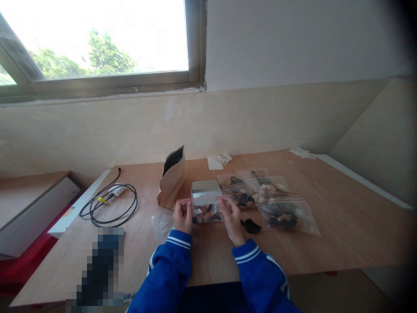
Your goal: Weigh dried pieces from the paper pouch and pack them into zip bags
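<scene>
Between my hands is a clear zip bag [206, 212] with brown and dark pieces inside, its zip edge running across the top. My left hand [183, 216] pinches the bag's left top corner. The right top corner is gripped by my right hand [230, 217]. Just behind the bag lies a silver-topped flat scale [206, 188]. A black scoop-like piece [251, 226] rests on the table beside my right hand. Under and left of my left hand lies an empty-looking clear plastic bag [160, 226].
Several filled zip bags [282, 217] spread across the table's right middle. An open brown paper pouch [172, 178] stands behind my left hand. A coiled black cable [114, 206] lies at left, near a pixelated dark area. Crumpled white tissue [223, 159] sits by the wall.
</scene>
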Demonstrator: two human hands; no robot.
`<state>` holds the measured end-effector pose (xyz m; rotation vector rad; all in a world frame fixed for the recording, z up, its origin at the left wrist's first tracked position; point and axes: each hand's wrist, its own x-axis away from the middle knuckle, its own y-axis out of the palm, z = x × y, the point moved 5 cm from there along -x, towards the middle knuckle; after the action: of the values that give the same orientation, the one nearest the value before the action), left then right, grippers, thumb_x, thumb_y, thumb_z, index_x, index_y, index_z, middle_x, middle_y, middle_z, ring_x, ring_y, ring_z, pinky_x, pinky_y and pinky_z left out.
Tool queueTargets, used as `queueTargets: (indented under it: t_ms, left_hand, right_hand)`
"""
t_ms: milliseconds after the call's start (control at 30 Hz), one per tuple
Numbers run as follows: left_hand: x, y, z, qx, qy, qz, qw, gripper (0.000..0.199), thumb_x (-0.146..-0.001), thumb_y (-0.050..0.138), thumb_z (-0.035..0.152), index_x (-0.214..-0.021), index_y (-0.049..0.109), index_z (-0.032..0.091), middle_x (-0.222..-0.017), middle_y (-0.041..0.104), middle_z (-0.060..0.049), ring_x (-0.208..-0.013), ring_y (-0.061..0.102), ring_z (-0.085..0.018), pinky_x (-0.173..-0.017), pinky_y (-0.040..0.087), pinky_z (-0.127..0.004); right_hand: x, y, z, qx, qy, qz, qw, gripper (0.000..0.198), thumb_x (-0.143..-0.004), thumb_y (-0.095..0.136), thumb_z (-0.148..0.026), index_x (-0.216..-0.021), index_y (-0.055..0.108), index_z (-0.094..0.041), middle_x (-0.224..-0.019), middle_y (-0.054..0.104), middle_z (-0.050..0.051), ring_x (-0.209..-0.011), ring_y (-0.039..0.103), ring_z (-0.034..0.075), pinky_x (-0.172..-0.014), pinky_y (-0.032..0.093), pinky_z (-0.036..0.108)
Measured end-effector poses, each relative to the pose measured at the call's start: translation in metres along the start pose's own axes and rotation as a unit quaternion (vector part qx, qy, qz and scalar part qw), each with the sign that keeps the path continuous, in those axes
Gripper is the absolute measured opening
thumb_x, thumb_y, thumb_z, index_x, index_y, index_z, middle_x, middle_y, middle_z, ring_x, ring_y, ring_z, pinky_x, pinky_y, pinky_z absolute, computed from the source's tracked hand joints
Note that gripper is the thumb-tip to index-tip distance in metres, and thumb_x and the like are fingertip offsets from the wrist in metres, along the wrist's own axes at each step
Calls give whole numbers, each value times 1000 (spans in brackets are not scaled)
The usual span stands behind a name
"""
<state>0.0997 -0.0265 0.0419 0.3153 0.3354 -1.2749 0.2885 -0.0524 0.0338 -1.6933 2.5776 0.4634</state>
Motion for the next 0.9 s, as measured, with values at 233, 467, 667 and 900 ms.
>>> queueTargets:
  t_ms: [233, 467, 667, 900]
  left_hand:
    - [-3, 6, 8, 46, -1, -50, 998, 28, -77, 65, 43, -87, 66, 17, -86, 67, -5, -82, 63, -18, -76, 48, -29]
    - [-2, 6, -1, 35, -30, -31, 998, 26, -74, 68, 41, -83, 67, 16, -80, 67, -4, -77, 63, -17, -72, 50, -28]
    - [-1, 3, -1, 10, 0, -31, 999, 22, -76, 67, 37, -83, 65, 16, -79, 64, -3, -76, 62, -16, -70, 49, -26]
    - [-1, 2, -6, -3, 21, -28, 999, 19, -78, 66, 35, -83, 64, 17, -79, 62, -3, -74, 61, -15, -67, 48, -25]
  right_hand:
    - [-2, -6, 6, 18, -15, 29, 999, 34, -75, 67, -48, -86, 68, -16, -77, 68, 3, -71, 60, 17, -65, 48, 28]
    - [-2, -6, 5, 11, -3, 21, 1000, 37, -76, 66, -49, -94, 67, -17, -82, 68, 3, -70, 59, 16, -60, 46, 25]
    - [-2, -7, -4, 59, -31, 32, 997, 36, -76, 65, -50, -85, 68, -16, -74, 66, 2, -67, 58, 16, -62, 46, 26]
    - [1, -7, -13, 87, -36, 31, 995, 35, -77, 64, -48, -84, 69, -15, -70, 66, 2, -64, 57, 16, -59, 45, 26]
